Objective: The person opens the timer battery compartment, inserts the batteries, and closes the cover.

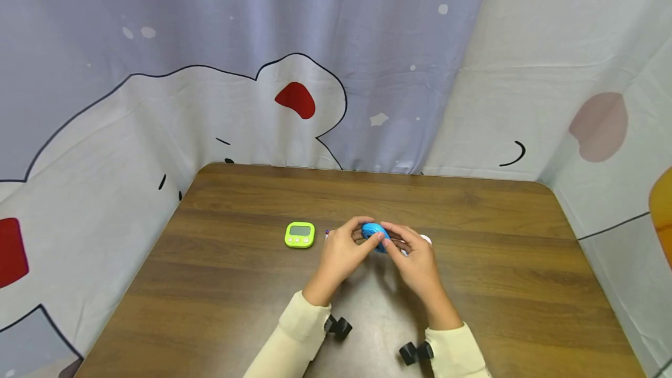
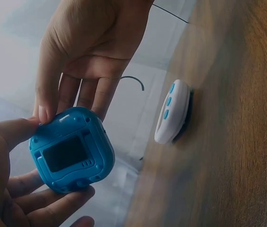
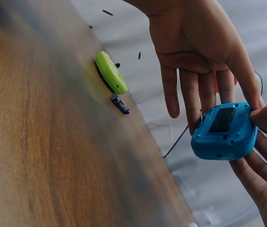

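Note:
Both hands hold a blue digital timer up over the middle of the table. Its back, with a dark rectangular area framed in blue plastic, shows in the left wrist view, where the timer is tilted. My left hand pinches one side, thumb on the edge of the back and fingers behind. From the other side my right hand grips it, its thumb at the corner close to the left thumb. Several fingers of each hand extend behind the casing.
On the wooden table, a lime-green timer lies left of the hands, with a small battery close by. A white timer with blue buttons lies behind the right hand. A patterned curtain hangs along the table's back edge.

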`<action>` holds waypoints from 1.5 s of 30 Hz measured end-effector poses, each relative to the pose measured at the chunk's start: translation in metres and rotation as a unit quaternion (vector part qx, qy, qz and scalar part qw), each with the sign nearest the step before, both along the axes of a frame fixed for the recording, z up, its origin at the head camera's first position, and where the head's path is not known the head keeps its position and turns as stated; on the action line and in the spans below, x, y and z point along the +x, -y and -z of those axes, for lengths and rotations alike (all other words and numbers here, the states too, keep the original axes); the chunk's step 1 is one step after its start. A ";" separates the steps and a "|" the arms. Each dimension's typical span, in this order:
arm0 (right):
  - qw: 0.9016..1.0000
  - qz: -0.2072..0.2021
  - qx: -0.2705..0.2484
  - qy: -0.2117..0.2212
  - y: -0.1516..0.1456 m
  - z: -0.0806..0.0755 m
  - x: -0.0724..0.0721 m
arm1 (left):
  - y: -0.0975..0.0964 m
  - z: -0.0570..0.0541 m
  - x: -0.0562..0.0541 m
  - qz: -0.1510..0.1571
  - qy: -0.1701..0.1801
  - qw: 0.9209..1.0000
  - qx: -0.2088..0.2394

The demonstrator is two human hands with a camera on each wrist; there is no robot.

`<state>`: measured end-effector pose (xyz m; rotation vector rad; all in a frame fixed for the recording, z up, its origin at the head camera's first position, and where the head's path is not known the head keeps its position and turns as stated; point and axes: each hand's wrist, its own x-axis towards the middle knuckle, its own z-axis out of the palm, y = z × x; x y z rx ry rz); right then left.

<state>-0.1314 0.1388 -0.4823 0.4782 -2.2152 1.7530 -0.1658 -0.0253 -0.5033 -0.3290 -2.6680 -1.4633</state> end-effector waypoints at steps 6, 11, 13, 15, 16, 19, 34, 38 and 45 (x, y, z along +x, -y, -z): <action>1.000 0.002 0.004 -0.023 0.001 0.001 -0.001 | 0.000 -0.001 0.000 0.001 0.017 1.000 0.015; 1.000 -0.009 0.003 -0.022 -0.001 -0.001 -0.001 | 0.001 0.000 0.001 0.015 0.029 0.998 0.054; 1.000 -0.014 0.005 -0.022 -0.001 -0.001 -0.001 | 0.001 0.001 0.000 0.024 0.032 0.997 0.073; 1.000 -0.017 0.008 -0.024 -0.002 -0.001 -0.001 | 0.001 0.001 0.000 0.032 0.032 0.995 0.089; 0.999 -0.018 0.009 -0.025 -0.002 -0.001 -0.001 | 0.001 0.001 -0.001 0.037 0.029 0.994 0.097; 0.999 -0.015 0.017 -0.032 -0.003 -0.001 -0.002 | 0.001 0.001 -0.002 0.056 0.019 0.991 0.122; 0.999 -0.013 0.041 0.034 -0.005 -0.004 0.000 | 0.000 -0.021 0.009 0.114 -0.030 0.972 0.203; 0.997 -0.035 0.027 0.058 -0.006 -0.006 0.000 | 0.002 -0.030 0.013 0.128 -0.052 0.967 0.212; 0.997 -0.051 0.006 0.053 -0.014 0.024 -0.011 | 0.005 -0.006 0.000 0.156 -0.046 0.963 0.216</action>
